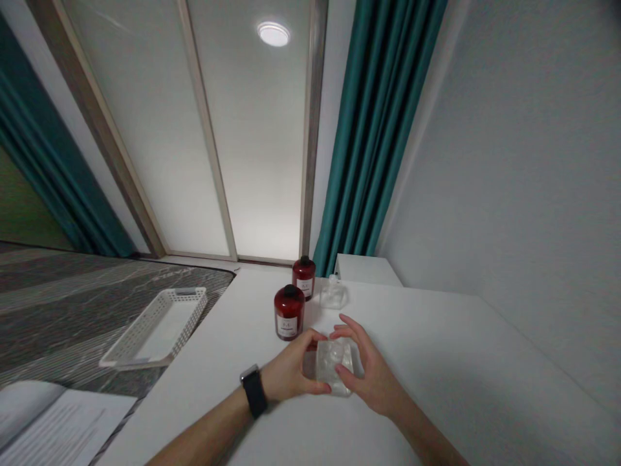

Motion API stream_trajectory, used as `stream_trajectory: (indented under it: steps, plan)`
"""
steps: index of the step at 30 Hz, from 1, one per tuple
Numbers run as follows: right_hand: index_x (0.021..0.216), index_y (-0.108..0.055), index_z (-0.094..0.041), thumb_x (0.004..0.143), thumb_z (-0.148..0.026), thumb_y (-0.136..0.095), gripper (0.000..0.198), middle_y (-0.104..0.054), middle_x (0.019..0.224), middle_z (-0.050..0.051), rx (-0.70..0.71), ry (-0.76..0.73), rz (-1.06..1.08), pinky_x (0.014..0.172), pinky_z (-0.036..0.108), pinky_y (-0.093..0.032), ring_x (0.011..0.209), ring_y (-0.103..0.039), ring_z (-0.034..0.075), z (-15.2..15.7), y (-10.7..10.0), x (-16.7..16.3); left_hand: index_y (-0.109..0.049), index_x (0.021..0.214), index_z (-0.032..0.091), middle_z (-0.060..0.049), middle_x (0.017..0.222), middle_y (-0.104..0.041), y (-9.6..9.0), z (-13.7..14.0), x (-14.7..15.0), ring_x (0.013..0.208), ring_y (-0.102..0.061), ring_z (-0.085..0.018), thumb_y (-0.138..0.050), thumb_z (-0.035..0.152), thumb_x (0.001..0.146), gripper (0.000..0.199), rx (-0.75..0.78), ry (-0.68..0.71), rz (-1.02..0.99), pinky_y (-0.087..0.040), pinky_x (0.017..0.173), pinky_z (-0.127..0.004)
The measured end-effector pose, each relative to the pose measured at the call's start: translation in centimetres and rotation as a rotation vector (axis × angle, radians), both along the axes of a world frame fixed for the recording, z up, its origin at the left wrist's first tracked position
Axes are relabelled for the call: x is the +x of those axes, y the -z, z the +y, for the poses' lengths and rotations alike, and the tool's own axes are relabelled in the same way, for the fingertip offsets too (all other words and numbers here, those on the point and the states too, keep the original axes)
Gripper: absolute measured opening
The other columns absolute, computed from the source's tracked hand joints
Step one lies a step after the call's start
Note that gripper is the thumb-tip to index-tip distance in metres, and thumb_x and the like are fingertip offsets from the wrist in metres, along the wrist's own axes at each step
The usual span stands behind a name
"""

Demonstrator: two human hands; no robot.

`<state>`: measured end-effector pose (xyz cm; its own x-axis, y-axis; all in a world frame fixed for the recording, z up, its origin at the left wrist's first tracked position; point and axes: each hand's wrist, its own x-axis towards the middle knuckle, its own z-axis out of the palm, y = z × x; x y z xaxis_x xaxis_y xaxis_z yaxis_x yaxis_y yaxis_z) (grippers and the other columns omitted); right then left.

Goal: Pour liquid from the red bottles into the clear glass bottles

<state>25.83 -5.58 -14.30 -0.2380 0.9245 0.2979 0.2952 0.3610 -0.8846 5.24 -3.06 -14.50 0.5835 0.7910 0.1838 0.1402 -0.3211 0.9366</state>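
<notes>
On the white table (208, 414), both hands meet around a clear square bottle (334, 364), its details washed out against the white top. My left hand (295, 369), a dark watch on its wrist, has its thumb and fingers curved round the bottle's left side. My right hand (366, 369) lays its thumb on the bottle's near face, with the other fingers bent over the far and right edges and the index finger raised. Just beyond stand two dark red bottles with black caps and white labels, a nearer one (287, 317) and a farther one (305, 285). A second clear bottle (334, 295) stands to their right.
A white perforated basket (187, 336) sits left of the table on a grey patterned surface (218, 279). An open book (82, 421) lies at the lower left. A white box-like piece (366, 268) is behind the table's far edge, by a green curtain (378, 129).
</notes>
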Motion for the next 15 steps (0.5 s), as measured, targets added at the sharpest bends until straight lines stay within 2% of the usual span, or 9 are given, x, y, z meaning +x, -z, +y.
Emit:
stream_trajectory:
  steps: [3, 7, 10, 13, 15]
  plan:
    - [0.144, -0.034, -0.027, 0.075, -0.02, -0.066, 0.076, -0.058, 0.107, 0.004, -0.036, 0.066, 0.003, 0.106, 0.044, -0.037, 0.107, -0.059, 0.023, 0.16, 0.35, 0.19, -0.05, 0.112, 0.018, -0.007, 0.115, -0.059, -0.07, 0.0, -0.01, 0.108, -0.058, -0.026, -0.088, 0.019, 0.06, 0.064, 0.003, 0.0, 0.012, -0.044, 0.099, -0.041]
    - [0.148, -0.025, -0.028, 0.079, -0.017, -0.06, 0.078, -0.059, 0.108, 0.004, 0.015, -0.039, 0.037, 0.111, 0.045, -0.032, 0.119, -0.053, 0.023, 0.01, 0.29, 0.28, -0.05, 0.112, 0.019, -0.007, 0.116, -0.059, 0.01, 0.04, -0.04, 0.11, -0.057, -0.027, -0.088, 0.019, 0.06, 0.065, -0.001, 0.003, 0.011, -0.043, 0.1, -0.041]
    - [0.146, -0.03, -0.028, 0.074, -0.016, -0.062, 0.079, -0.056, 0.114, 0.005, -0.007, -0.003, 0.002, 0.11, 0.046, -0.032, 0.118, -0.053, 0.024, -0.26, 0.1, 0.0, -0.049, 0.114, 0.019, -0.008, 0.118, -0.057, 0.11, 0.06, -0.08, 0.112, -0.056, -0.027, -0.089, 0.019, 0.059, 0.068, 0.008, 0.003, 0.01, -0.042, 0.101, -0.041]
    - [0.142, -0.037, -0.027, 0.073, -0.018, -0.064, 0.075, -0.057, 0.108, 0.003, -0.052, 0.078, -0.012, 0.106, 0.047, -0.037, 0.107, -0.057, 0.024, -0.41, 0.09, -0.36, -0.049, 0.115, 0.018, -0.008, 0.117, -0.058, 0.15, 0.06, -0.13, 0.111, -0.056, -0.027, -0.088, 0.019, 0.06, 0.067, 0.018, 0.0, 0.018, -0.043, 0.1, -0.041]
    - [0.142, -0.036, -0.027, 0.074, -0.019, -0.065, 0.075, -0.06, 0.106, 0.003, -0.051, 0.053, 0.019, 0.106, 0.047, -0.036, 0.111, -0.057, 0.025, -0.44, 0.15, -0.47, -0.05, 0.114, 0.018, -0.008, 0.117, -0.058, 0.19, 0.08, -0.18, 0.109, -0.057, -0.027, -0.088, 0.02, 0.061, 0.066, 0.018, 0.004, 0.02, -0.044, 0.099, -0.041]
